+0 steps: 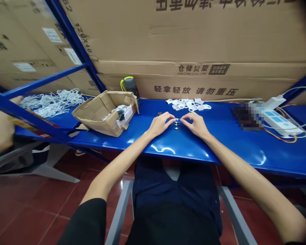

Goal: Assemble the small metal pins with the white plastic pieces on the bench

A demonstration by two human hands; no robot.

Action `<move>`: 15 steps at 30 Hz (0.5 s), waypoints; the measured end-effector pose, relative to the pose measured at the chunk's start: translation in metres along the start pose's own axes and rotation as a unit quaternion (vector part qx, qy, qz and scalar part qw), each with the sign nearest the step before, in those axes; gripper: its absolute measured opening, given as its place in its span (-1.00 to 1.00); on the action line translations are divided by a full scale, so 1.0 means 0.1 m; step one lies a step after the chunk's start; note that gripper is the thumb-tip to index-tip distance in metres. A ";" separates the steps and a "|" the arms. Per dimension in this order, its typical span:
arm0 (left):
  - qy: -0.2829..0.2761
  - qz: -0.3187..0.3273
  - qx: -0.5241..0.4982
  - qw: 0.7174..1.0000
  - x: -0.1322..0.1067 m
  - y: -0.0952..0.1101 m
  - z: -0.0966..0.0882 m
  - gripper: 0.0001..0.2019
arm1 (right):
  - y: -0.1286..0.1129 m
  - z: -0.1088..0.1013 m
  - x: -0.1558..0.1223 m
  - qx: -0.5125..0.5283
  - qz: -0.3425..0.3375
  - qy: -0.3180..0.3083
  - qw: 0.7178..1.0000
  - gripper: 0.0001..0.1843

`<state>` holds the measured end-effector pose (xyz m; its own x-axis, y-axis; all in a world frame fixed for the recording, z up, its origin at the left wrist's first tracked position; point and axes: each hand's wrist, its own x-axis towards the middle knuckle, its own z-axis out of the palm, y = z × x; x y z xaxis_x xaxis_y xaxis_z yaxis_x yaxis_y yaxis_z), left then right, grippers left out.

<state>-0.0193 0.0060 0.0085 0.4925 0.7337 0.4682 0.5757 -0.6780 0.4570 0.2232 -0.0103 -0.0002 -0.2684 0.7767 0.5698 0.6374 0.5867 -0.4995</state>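
Observation:
Over the blue tabletop, my left hand and my right hand meet with thumbs and forefingers closed in a pinch. Between their fingertips is a small thin pin-like part with a white bit on it, held by both hands as far as I can see. Just below it, a few similar small pin-like parts lie in a short column on the table. Beyond my hands is a loose pile of white plastic pieces with ring-shaped holes. The fine details of the small part are too tiny to make out.
An open cardboard box with small items stands at left, a speaker-like bottle behind it. White wire hooks lie farther left, near another person's blurred arm. A power strip with cables and a pixelated dark object are right.

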 end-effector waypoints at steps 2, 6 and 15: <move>0.010 -0.021 0.003 1.000 0.00 0.00 0.00 -0.73 | 0.06 0.02 0.01 -0.017 0.015 0.010 1.000 -0.72; 0.015 -0.041 0.019 0.999 0.01 -0.04 0.03 -0.78 | 0.13 0.08 0.02 -0.095 0.045 -0.006 0.994 -0.66; -0.025 -0.069 0.053 0.996 0.01 -0.05 0.05 -0.81 | 0.13 0.09 0.04 -0.140 0.052 -0.054 0.987 -0.66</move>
<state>-0.0188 0.0105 0.0030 0.4350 0.8222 0.3671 0.7038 -0.5648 0.4310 0.2236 0.0026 -0.0105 -0.2575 0.8579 0.4446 0.8359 0.4286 -0.3428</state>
